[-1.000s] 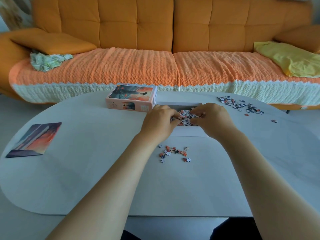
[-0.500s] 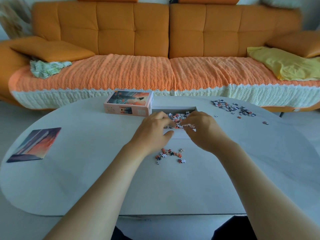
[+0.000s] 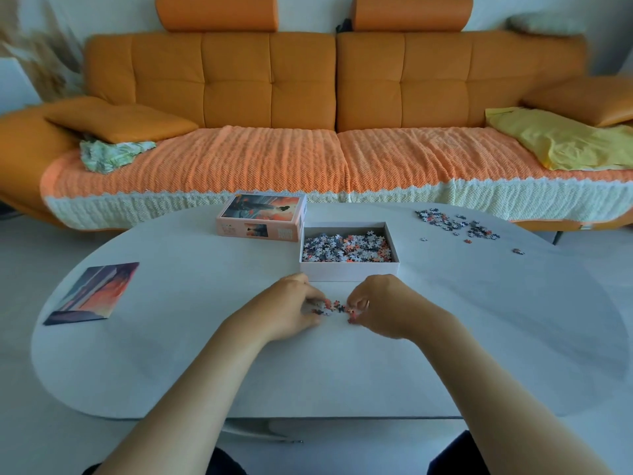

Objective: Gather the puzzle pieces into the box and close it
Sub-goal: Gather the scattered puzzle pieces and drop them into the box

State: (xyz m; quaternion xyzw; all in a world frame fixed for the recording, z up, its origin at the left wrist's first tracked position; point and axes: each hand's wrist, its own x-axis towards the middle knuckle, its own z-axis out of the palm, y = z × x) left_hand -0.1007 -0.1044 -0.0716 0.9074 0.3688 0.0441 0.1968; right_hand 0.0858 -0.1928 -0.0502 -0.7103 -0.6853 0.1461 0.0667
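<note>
An open white box (image 3: pixel 349 268) stands mid-table with many puzzle pieces (image 3: pixel 346 248) inside. Its pink lid (image 3: pixel 262 221), printed with a sunset picture, sits just left of it. A small cluster of loose pieces (image 3: pixel 334 307) lies on the table in front of the box. My left hand (image 3: pixel 291 308) and my right hand (image 3: pixel 380 305) flank that cluster with fingers curled onto the pieces from either side. A second scatter of pieces (image 3: pixel 457 223) lies at the far right of the table.
A picture card (image 3: pixel 94 293) lies flat near the left edge of the white oval table (image 3: pixel 171 354). An orange sofa (image 3: pixel 308 97) with cushions and a yellow cloth (image 3: pixel 561 142) runs behind the table.
Both hands have come back from over the box to the small cluster in front of it. The view has tilted up, so the box interior now shows.
</note>
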